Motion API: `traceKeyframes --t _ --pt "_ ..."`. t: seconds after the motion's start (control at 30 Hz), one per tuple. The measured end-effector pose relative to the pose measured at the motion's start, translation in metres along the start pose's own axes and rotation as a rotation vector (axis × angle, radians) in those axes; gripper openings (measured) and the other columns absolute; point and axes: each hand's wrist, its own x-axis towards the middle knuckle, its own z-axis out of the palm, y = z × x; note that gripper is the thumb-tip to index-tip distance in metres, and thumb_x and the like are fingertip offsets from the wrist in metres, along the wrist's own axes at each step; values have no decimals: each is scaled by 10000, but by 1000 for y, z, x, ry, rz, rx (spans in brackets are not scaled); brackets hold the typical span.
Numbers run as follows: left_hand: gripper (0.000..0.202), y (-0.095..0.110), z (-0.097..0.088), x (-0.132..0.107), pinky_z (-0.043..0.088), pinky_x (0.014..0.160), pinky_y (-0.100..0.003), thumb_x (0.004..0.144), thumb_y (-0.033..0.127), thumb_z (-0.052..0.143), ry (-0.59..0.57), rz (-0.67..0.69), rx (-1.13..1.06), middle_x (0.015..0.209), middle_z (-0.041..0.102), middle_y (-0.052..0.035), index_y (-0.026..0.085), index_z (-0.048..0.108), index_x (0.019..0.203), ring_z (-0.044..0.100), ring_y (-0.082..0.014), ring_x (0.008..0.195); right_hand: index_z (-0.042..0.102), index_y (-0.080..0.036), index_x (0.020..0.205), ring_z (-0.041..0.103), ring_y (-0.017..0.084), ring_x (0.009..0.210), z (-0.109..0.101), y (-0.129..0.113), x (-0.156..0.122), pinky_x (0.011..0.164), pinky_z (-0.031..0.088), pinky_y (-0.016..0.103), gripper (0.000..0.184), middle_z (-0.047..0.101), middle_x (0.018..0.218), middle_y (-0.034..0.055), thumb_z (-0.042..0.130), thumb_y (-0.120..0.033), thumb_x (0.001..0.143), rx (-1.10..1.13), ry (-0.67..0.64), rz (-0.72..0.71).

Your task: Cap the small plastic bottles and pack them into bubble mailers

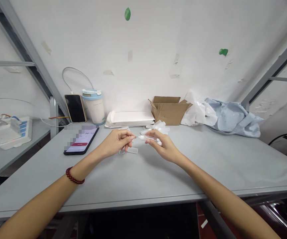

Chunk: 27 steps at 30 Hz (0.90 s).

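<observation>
My right hand [162,142] is closed on a small translucent white squeeze bottle [143,137], held nearly level with its narrow tip toward the left. Facing it, my left hand [120,141] pinches a thin metal piece [136,136] right at that tip. Whether the metal is fixed to the bottle cannot be made out. Just below the left fingers is a clear plastic cap-like piece [133,150] with a small loop. Behind my hands lies a pile of similar clear plastic pieces [159,125], partly hidden by my right hand.
A lit phone [81,141] lies left of my hands. Against the wall stand a second phone [75,108] on a cable, a lidded cup [93,108], white envelopes [131,118], an open cardboard box [169,113], a plastic bag [199,111] and blue cloth [233,116].
</observation>
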Motion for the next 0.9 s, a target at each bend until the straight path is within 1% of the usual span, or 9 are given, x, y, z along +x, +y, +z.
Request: traceKeyframes --t 0.1,0.37,0.57,0.7,0.8,0.9 --pt "250 1 0 0 407 483 -222 796 372 539 2 1 0 615 574 0 134 609 830 503 -94 483 527 -203 1044 609 187 929 0 0 0 729 472 302 213 652 956 63 473 -332 883 -4 1 -13" --pt "240 -2 0 -1 404 491 -216 805 347 534 -10 40 15 625 584 0 130 627 852 503 -88 486 549 -197 1020 613 162 835 -2 -2 0 656 453 260 188 659 929 52 472 -301 884 -46 -18 -42" --pt "224 -2 7 -4 403 512 -220 809 320 509 -4 57 62 615 577 -1 126 621 808 501 -94 497 546 -179 982 566 135 668 2 2 -1 586 425 246 168 643 814 42 473 -290 881 -85 -2 -95" --pt "212 -3 11 -4 395 498 -209 809 306 492 -40 56 120 604 571 5 135 605 751 499 -89 478 556 -183 941 512 128 566 5 6 -4 541 399 248 166 613 693 25 462 -307 885 -127 -9 -124" --pt "206 -3 12 -5 396 494 -206 805 304 488 -54 53 115 591 564 10 140 597 744 497 -88 468 557 -182 929 486 124 533 7 8 -5 521 386 246 169 589 643 13 456 -312 886 -129 -4 -106" --pt "206 -2 13 -6 401 500 -206 799 310 493 -58 47 90 590 566 11 141 597 744 500 -86 468 551 -181 934 488 127 544 9 8 -6 522 389 247 169 592 653 18 452 -309 886 -125 -2 -97"
